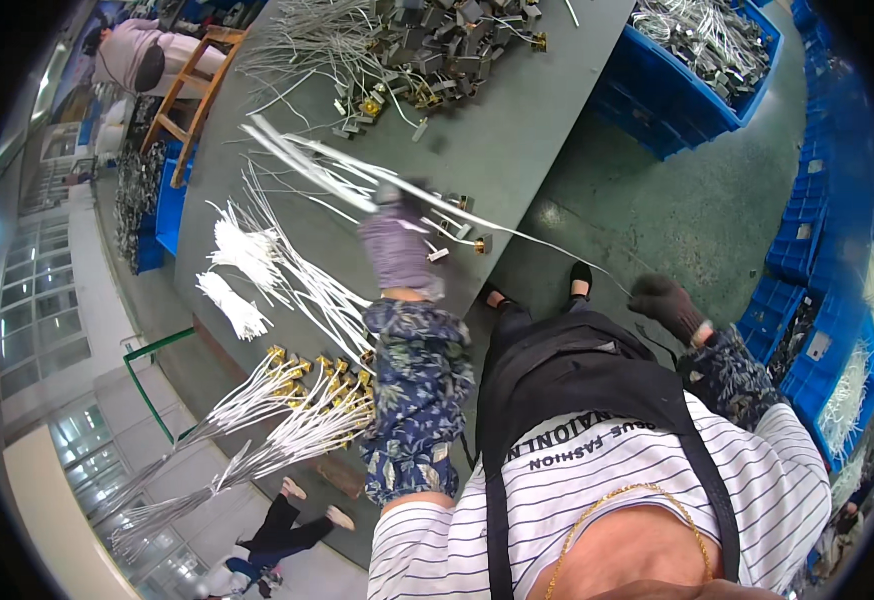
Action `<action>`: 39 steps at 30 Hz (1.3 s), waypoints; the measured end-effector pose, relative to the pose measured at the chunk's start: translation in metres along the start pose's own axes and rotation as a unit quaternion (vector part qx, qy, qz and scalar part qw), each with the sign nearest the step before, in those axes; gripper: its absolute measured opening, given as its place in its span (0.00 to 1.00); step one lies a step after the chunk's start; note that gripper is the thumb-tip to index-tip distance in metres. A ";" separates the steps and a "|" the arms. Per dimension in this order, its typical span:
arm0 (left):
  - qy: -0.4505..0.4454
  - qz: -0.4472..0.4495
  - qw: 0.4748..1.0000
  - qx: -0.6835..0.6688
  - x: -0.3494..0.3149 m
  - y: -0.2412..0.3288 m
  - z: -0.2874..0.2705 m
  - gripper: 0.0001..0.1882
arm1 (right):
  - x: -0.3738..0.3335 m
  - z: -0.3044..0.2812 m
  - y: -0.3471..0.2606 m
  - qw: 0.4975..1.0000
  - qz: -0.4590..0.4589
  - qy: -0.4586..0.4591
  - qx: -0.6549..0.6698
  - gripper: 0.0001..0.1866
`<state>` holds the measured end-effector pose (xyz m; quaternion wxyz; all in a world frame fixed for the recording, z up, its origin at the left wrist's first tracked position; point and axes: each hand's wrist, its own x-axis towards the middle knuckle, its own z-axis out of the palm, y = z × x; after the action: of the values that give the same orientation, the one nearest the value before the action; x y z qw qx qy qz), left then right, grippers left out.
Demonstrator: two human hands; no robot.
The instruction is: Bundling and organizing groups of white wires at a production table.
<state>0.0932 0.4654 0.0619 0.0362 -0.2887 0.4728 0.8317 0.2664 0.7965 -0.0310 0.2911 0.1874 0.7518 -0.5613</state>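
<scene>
My left hand [399, 240], in a purple-grey glove and blurred, is over the grey table, closed around a bundle of white wires [322, 172]. Small metal-and-white connectors [457, 218] lie just right of it; its fingertips are partly hidden. One long white wire [532, 238] stretches past that hand and over the table edge toward my right hand [665, 302]. This dark-gloved hand is closed at the wire's thin end, out beside my apron, its fingers partly hidden.
A heap of grey connectors with wires [447, 55] covers the table's far part. Bundled white wires [247, 250] and brass-coloured connectors [332, 385] lie at left. Blue crates [672, 95] stand right of the table. A wooden ladder-like frame [192, 100] and two people are farther off.
</scene>
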 end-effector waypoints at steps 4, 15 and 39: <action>0.054 0.177 0.809 0.557 0.001 0.000 -0.019 0.22 | 0.062 0.057 -0.096 0.981 -0.160 -0.101 -0.038 0.23; 0.002 0.055 0.983 0.173 0.050 0.017 -0.102 0.13 | 0.206 0.146 -0.249 0.958 -0.148 -0.073 0.233 0.22; -0.112 0.168 0.979 -0.006 0.059 0.025 0.010 0.16 | -0.044 -0.016 0.075 0.969 0.230 -0.029 -0.081 0.13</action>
<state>0.0312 0.4475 0.0542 -0.0524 -0.1104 0.5026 0.8558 0.3422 0.8361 -0.0545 0.4487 0.3148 0.7225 -0.4213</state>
